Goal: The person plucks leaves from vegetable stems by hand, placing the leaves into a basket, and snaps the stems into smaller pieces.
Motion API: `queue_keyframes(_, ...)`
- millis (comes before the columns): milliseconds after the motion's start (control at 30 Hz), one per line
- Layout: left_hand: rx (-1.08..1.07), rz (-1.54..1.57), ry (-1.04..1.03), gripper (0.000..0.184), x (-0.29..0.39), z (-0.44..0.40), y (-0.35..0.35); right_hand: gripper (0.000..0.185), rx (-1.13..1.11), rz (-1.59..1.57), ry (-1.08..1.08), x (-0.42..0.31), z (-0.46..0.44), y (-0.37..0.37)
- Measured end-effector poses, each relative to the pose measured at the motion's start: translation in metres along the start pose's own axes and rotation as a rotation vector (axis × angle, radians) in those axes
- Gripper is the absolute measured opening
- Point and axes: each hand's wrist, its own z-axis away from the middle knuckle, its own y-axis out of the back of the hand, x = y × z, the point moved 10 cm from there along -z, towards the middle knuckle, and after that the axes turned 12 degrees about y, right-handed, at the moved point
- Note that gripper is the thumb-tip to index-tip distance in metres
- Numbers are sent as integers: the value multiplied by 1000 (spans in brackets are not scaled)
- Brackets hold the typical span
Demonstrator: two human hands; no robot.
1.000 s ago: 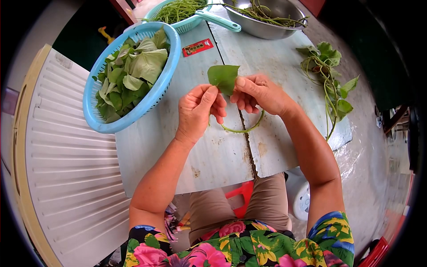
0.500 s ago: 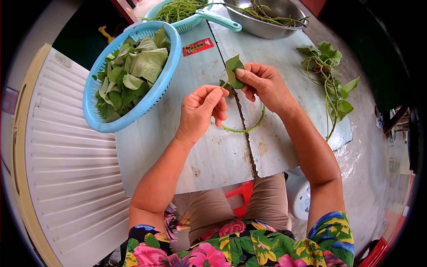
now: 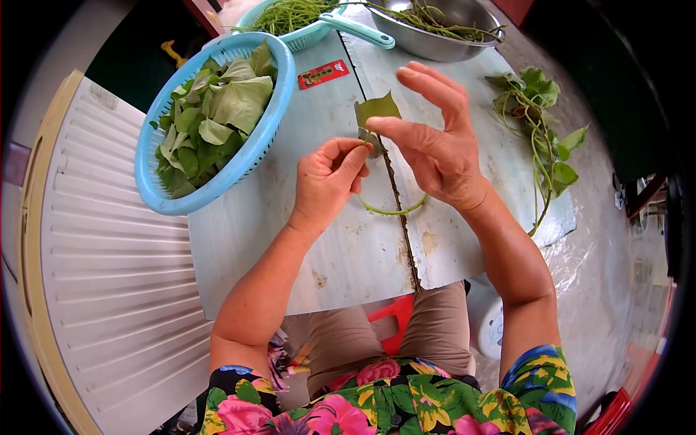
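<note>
My left hand (image 3: 330, 177) is closed in a pinch on a green leafy stem (image 3: 391, 212), which curves in a loop below the fingers over the table. A broad green leaf (image 3: 378, 107) stands up at the stem's upper end, just beyond the pinch. My right hand (image 3: 438, 141) is open beside it, thumb and fingers spread apart. Its thumb tip is near or against the leaf's lower edge; whether they touch I cannot tell. The lower part of the leaf is partly hidden behind the hands.
A blue basket (image 3: 288, 87) full of leaves stands at the left. Farther back are a green strainer (image 3: 362, 30) with stems and a metal bowl (image 3: 428, 42) with more stems. A red packet (image 3: 323, 74) lies mid-table. Leafy vines (image 3: 540, 138) lie along the right edge.
My right hand has let go of the leaf and spread its fingers, with the forefinger and others raised. My left hand keeps its pinch on the stem, nearly in the same place.
</note>
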Motion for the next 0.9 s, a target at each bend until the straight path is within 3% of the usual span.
queue_keyframes(267, 103, -150, -97, 10, 3, -1, 5, 12, -288, 43, -123, 14, 13, -35)
queue_keyframes(800, 107, -150, -111, 10, 3, -3, 8, 12, -285, -10, -214, 25, 26, -46)
queue_keyframes(900, 119, -141, -153, 10, 4, -3, 11, 10, -258, -99, -318, 34, 33, -48)
